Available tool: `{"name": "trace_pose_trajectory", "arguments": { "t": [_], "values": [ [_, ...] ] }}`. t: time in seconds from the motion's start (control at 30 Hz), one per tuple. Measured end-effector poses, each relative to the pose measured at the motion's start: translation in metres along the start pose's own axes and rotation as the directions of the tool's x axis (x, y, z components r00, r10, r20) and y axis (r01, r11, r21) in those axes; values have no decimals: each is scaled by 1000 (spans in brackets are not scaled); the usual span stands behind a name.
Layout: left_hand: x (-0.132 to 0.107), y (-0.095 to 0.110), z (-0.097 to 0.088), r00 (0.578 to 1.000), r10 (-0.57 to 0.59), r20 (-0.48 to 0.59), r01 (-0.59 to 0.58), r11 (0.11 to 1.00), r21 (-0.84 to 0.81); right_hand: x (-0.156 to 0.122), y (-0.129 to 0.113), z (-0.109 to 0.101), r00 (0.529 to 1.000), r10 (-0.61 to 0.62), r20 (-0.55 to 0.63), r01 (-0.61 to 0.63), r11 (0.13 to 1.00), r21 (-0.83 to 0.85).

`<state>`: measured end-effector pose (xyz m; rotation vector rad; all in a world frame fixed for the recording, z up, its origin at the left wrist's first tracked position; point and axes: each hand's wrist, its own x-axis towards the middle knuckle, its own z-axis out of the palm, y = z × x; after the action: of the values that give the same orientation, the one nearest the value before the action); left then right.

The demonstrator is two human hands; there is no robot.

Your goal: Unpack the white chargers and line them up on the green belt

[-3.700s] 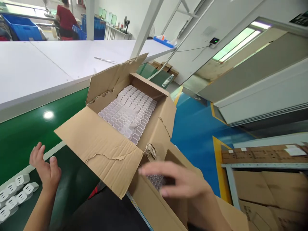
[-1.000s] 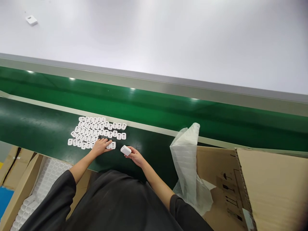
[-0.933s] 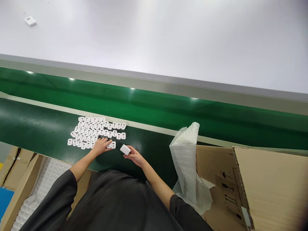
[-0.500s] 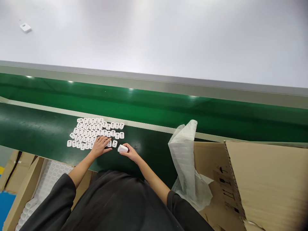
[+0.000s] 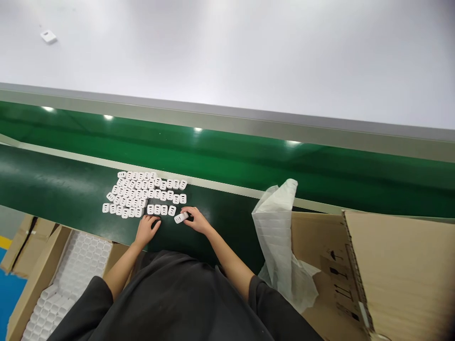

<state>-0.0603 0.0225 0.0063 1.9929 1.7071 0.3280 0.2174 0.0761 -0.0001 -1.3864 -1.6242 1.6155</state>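
Note:
My right hand (image 5: 196, 220) pinches a white USB charger (image 5: 180, 218), tilted, its slotted end facing up and left. My left hand (image 5: 146, 229) lies on the dark green work surface (image 5: 220, 213) with fingers bent and apart, holding nothing. Its fingertips are just in front of the lower row of chargers. Many more white chargers (image 5: 137, 193) stand in uneven rows, slotted ends up, packed closer at the left. A short row of chargers (image 5: 160, 209) runs between my two hands, and the held one is just right of it.
Behind a pale rail lies a bright green belt (image 5: 213, 151), with a white surface (image 5: 227, 57) beyond it. One white block (image 5: 49, 37) sits there. At right is an open carton (image 5: 398, 265) with a foam sheet (image 5: 273, 227); at lower left, a carton holds white trays (image 5: 81, 255).
My left hand has drawn back from over the chargers toward the front edge, uncovering the short row. The charger in my right hand has turned, so its slots now show.

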Motion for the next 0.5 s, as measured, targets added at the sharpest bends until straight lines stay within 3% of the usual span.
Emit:
{"name": "trace_pose_trajectory", "arguments": {
  "t": [0.27, 0.5],
  "values": [
    [22, -5, 2, 992, -117, 36, 119, 991, -68, 6, 13, 30, 967, 114, -229, -102, 993, 64],
    [34, 1, 3, 978, -158, 137, 179, 972, -154, 6, 21, 57, 963, 199, -183, -139, 945, 295]
  ]
}}
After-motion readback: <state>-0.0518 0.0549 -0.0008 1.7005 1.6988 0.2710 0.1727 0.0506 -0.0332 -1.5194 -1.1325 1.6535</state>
